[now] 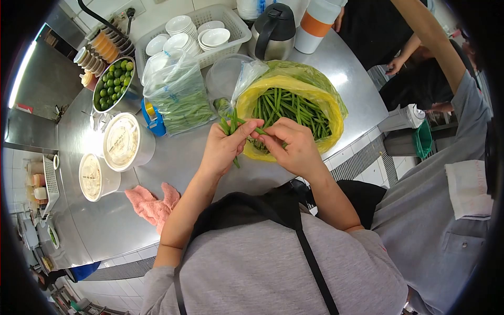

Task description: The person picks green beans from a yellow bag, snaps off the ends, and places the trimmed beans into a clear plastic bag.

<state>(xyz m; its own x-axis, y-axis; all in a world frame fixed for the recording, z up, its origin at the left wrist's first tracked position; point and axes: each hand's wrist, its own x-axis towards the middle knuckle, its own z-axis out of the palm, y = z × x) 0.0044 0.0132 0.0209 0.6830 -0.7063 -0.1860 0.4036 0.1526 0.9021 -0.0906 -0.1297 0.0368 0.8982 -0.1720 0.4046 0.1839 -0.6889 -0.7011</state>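
Green beans (pixel 227 127) are pinched in left hand (pixel 227 148) and right hand (pixel 296 146) fingers, the yellow bag (pixel 337 122) presumably near for easy reach.

Yellow bag (pixel 337 119), pink cloth (pixel 152 206), on steel table (pixel 179 153)

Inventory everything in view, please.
Green beans: many, green, mostly in yellow bag
Yellow bag: one, yellow, steel counter
Clear bag: one, transparent, left of yellow bag
Limes: many, green, metal bowl
Tubs: two, white, left
Cloth: one, pink, near edge
Dishes: several, white, grey basket
Flask: one, silver-black, back
Container: one, white-orange, beside flask
People: at least two, grey or black clothing, right
Other clutter: uncounted, mixed, scattered
Left hand: one, bare, holding beans
Right hand: one, bare, holding beans
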